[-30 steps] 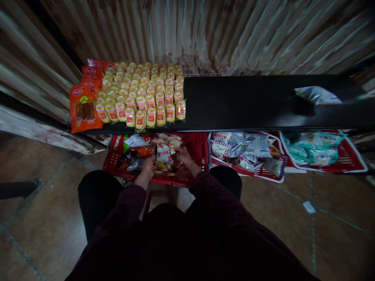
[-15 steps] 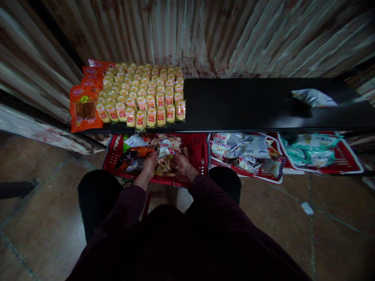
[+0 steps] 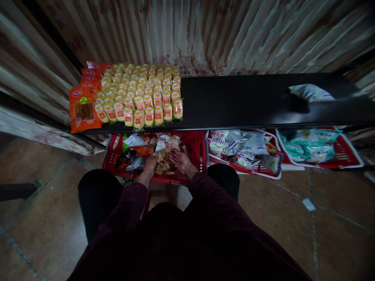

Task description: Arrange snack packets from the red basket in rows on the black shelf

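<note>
Both my hands are down in a red basket (image 3: pixel 110 158) of packaged snacks below the shelf. My left hand (image 3: pixel 150 164) is at the near side of the pile, fingers stretched inward against the clear-wrapped tan snacks (image 3: pixel 164 158). On the other side of these snacks, my right hand (image 3: pixel 180 160) lies palm down with its fingers apart, touching them. A white packet with red print (image 3: pixel 163 143) sits just beyond my fingertips. Dark and orange packets (image 3: pixel 133 154) lie to the left of my left hand. The fingertips of both hands are partly lost in shadow.
Rows of small yellow wrapped cakes (image 3: pixel 140 102) and orange snack bags (image 3: pixel 83 111) stand on the left of the black shelf (image 3: pixel 234 101). One white packet (image 3: pixel 312 93) lies at its right. Beneath it are baskets of white packets (image 3: pixel 253 144) and green packets (image 3: pixel 316 150).
My right hand has drawn slightly nearer, its fingers now over the tan snacks. The white packet between my hands has shifted up and away from my fingers. My left hand has moved slightly inward.
</note>
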`<state>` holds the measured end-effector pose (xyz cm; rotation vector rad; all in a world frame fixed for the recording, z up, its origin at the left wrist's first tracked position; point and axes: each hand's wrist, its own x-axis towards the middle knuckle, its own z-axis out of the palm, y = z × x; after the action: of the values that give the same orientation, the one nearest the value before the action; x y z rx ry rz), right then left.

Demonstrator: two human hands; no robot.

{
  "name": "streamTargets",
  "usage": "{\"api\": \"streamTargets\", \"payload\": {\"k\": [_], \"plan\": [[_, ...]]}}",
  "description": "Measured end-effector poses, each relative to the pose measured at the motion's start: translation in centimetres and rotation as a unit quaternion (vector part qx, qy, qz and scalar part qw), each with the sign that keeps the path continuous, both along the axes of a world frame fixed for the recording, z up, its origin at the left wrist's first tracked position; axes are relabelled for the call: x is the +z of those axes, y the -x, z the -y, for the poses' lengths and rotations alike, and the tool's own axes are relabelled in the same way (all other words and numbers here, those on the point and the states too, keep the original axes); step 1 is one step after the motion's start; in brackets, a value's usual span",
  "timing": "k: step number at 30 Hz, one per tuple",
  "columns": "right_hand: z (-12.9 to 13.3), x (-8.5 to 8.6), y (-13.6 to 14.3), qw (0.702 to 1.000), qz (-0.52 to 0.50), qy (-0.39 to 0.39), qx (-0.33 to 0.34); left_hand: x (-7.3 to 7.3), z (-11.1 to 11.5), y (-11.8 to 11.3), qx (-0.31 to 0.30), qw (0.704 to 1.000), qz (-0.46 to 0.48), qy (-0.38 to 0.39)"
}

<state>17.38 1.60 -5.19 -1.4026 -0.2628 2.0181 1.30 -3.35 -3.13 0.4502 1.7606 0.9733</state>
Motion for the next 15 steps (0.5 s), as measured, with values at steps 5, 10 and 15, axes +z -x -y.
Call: {"api": "streamTargets", "payload": {"k": [5, 10, 15], "plan": [[-0.4, 0.7, 0.4, 0.993, -0.046, -0.102, 0.027, 0.9, 0.0, -0.2, 0.019, 0.998, 0.066, 0.003], [-1.3, 0.1, 1.2, 0.977, -0.022, -0.194, 0.084, 1.1, 0.0, -0.2, 0.047, 0.996, 0.071, 0.002], [-2.1, -0.8, 1.8, 0.952, 0.033, -0.278, 0.120, 1.4, -0.1, -0.3, 0.043, 0.995, 0.087, 0.010]]}}
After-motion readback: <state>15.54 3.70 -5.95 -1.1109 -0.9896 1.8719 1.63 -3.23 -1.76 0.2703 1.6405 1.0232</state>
